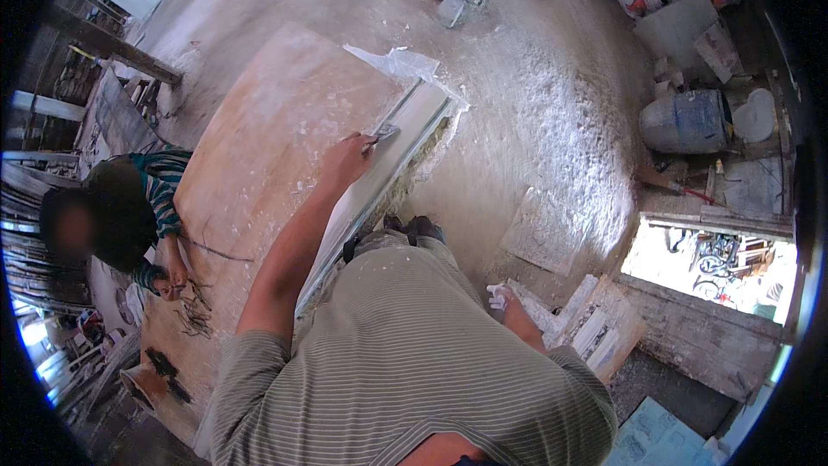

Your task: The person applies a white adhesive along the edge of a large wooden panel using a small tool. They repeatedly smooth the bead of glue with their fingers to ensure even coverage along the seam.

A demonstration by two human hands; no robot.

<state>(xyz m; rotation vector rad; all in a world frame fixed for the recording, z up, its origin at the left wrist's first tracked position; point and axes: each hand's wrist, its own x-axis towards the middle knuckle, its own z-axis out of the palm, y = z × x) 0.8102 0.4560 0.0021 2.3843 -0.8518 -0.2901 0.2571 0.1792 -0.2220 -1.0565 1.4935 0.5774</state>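
Note:
My left hand [348, 161] is closed around the handle of a small metal-bladed trowel [385, 132]. The blade rests on a long white plaster strip [401, 140] that runs along the right edge of a wide brown board [259, 134]. Thin rails border the strip, and ragged white plaster clings beside it. At my right side, low and away from the board, hangs my right hand [503, 297]. White plaster coats its fingers, which look curled; anything inside them is too small to make out.
At the left, a person [121, 207] in a striped sleeve handles dark fibres [197, 311] on the board. A blue barrel [686, 121] lies at the right. Plaster-covered boards [595, 324] stand near my right hand. A flat slab [543, 229] lies on the floor.

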